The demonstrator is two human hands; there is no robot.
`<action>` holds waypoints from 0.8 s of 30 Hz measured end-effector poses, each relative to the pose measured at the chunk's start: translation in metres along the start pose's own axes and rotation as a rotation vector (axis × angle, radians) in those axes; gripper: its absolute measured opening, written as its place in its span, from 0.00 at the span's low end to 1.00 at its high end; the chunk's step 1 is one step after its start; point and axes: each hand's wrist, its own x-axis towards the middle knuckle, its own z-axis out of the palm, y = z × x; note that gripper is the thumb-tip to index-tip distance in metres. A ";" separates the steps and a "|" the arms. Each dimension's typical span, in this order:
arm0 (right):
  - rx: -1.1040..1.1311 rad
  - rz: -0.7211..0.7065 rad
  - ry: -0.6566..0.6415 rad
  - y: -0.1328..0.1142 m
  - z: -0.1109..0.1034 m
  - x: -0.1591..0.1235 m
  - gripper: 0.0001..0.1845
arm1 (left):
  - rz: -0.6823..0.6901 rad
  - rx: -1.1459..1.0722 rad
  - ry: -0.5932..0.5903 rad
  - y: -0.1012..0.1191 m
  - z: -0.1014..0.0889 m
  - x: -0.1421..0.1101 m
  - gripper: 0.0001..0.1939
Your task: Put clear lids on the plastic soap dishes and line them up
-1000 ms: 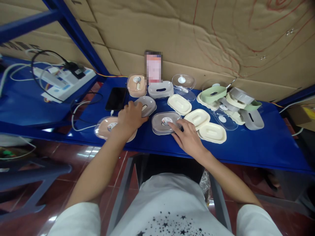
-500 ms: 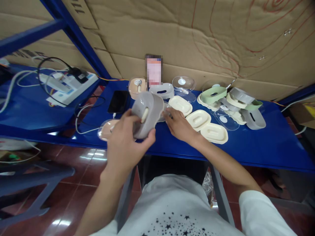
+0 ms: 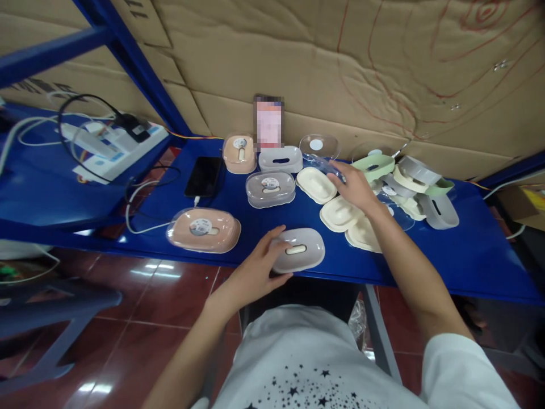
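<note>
My left hand is closed round the left end of a grey oval box, which rests at the table's front edge. A cream raised piece shows through the slot in its top. Farther back, my right hand pinches the edge of a clear plastic lid. Just below that hand lie cream oval trays, partly hidden by my forearm. A grey box with a clear labelled cover stands between my hands and the phone.
Peach covered boxes sit at the left, near a black phone on a cable. Another phone leans on the cardboard wall. Green and grey parts are piled at the right. A power strip lies far left.
My left hand has brought the grey box down and right, onto the table's front. My right hand has left the covered grey box and moved up and right to the clear lid.
</note>
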 end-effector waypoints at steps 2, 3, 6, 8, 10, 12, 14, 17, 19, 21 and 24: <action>0.058 -0.035 0.060 -0.022 -0.015 -0.033 0.26 | -0.060 -0.006 0.007 -0.007 -0.004 0.003 0.35; 0.096 -0.061 0.088 -0.035 -0.021 -0.053 0.27 | -0.086 -0.014 0.017 -0.010 -0.005 0.004 0.38; 0.134 -0.168 0.046 -0.074 -0.028 -0.111 0.31 | -0.146 -0.073 0.057 -0.018 -0.003 0.005 0.47; 0.149 -0.283 -0.017 -0.093 -0.024 -0.138 0.37 | -0.168 -0.104 0.071 -0.021 -0.001 0.004 0.53; 0.146 -0.364 -0.071 -0.104 -0.016 -0.152 0.41 | -0.180 -0.112 0.072 -0.022 0.001 0.003 0.58; 0.132 -0.402 -0.101 -0.110 -0.008 -0.154 0.42 | -0.183 -0.109 0.069 -0.023 0.002 0.002 0.60; 0.123 -0.427 -0.110 -0.112 -0.003 -0.150 0.41 | -0.182 -0.106 0.067 -0.022 0.002 0.002 0.61; 0.105 -0.472 -0.113 -0.112 0.001 -0.145 0.38 | -0.179 -0.101 0.067 -0.022 0.002 0.003 0.63; 0.076 -0.490 -0.115 -0.111 0.001 -0.145 0.37 | -0.179 -0.099 0.064 -0.022 0.001 0.004 0.63; 0.048 -0.501 -0.126 -0.111 0.000 -0.145 0.37 | -0.177 -0.095 0.053 -0.021 0.000 0.005 0.62; 0.033 -0.508 -0.149 -0.110 -0.001 -0.145 0.37 | -0.165 -0.085 0.021 -0.020 -0.001 0.005 0.58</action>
